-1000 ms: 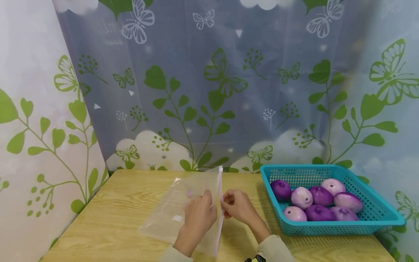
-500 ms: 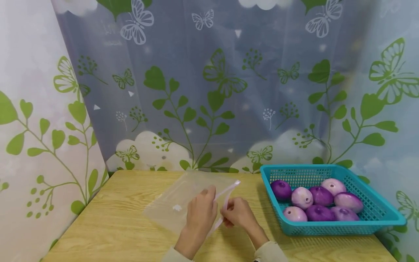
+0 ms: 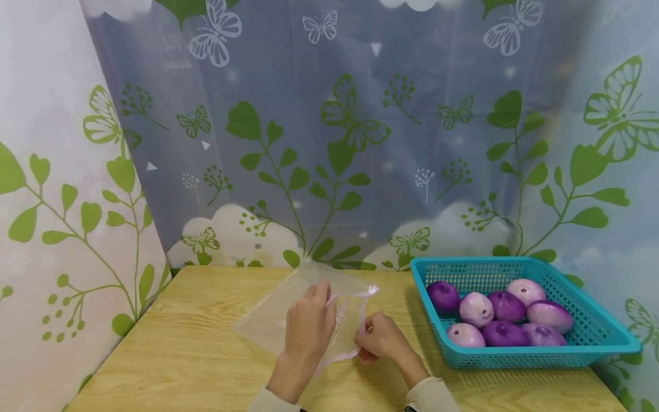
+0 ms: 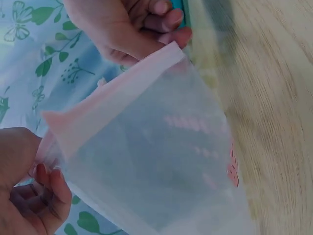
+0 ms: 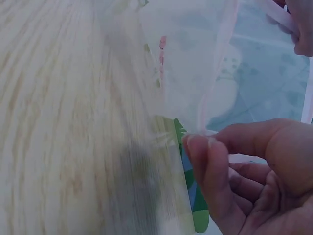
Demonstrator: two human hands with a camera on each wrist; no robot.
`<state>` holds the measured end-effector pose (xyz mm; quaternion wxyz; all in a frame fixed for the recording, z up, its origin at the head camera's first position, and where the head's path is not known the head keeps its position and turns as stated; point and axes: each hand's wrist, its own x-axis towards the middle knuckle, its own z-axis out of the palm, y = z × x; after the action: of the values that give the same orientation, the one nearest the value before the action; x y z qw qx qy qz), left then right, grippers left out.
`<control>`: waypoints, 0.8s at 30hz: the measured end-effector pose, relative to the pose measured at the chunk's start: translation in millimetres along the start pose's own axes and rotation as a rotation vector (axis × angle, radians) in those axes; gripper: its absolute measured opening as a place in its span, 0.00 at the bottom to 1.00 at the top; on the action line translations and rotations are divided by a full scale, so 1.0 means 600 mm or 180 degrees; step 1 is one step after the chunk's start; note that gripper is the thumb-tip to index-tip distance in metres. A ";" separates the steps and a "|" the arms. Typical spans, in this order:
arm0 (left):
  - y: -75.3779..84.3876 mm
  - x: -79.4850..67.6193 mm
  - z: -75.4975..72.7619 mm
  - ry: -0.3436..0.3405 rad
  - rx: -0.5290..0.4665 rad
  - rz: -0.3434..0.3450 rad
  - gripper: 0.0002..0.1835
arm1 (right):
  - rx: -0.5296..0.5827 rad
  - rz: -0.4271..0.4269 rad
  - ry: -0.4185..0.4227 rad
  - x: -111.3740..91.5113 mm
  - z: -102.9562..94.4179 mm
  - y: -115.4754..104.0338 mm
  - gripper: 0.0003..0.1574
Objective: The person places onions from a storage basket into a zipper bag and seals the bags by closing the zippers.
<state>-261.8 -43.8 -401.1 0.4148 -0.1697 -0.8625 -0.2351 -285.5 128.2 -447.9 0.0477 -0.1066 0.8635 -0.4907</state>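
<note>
A clear plastic zip bag (image 3: pixel 278 312) with a pinkish zip edge is held over the wooden table, its mouth spread apart between both hands. My left hand (image 3: pixel 309 323) pinches one side of the mouth. On the opposite side, my right hand (image 3: pixel 380 337) pinches the other lip between thumb and fingertips. In the left wrist view, the bag (image 4: pixel 151 142) shows faint red print and the left hand (image 4: pixel 36 196) grips its edge at the lower left. The right wrist view shows the right thumb and fingertips (image 5: pixel 200 147) closed on the thin film. A white slider tab (image 3: pixel 373 290) sits at the far corner.
A turquoise plastic basket (image 3: pixel 535 359) stands at the right of the table (image 3: pixel 170 337), holding several purple onions (image 3: pixel 507 306). Behind the table hangs a curtain (image 3: pixel 391 171) with leaves and butterflies.
The bag's zip edge has gone from a nearly straight line to a gaping mouth. My right hand has moved slightly right and nearer, drawing its lip away from the left hand.
</note>
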 end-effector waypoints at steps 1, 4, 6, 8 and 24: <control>0.001 0.000 0.000 -0.0026 -0.0023 -0.0008 0.14 | 0.0027 0.0022 -0.0009 0.000 -0.001 0.000 0.06; 0.005 -0.002 0.001 -0.0129 -0.0083 -0.0011 0.15 | 0.0117 0.0089 0.0004 0.000 -0.004 -0.001 0.07; 0.008 -0.003 0.002 -0.0220 -0.0137 -0.0047 0.16 | 0.0158 0.0066 0.0036 0.001 -0.007 -0.002 0.08; 0.010 -0.004 0.002 -0.0302 -0.0166 -0.0115 0.17 | 0.0174 0.0002 0.0085 0.001 -0.011 -0.003 0.08; 0.003 0.010 -0.022 0.0026 -0.0224 -0.0408 0.17 | -0.0128 0.0115 0.0452 -0.007 -0.039 0.002 0.03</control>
<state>-256.2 -49.0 -388.4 0.3962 -0.1276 -0.8611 -0.2920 -286.0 149.2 -437.1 -0.0070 -0.0569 0.8762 -0.4786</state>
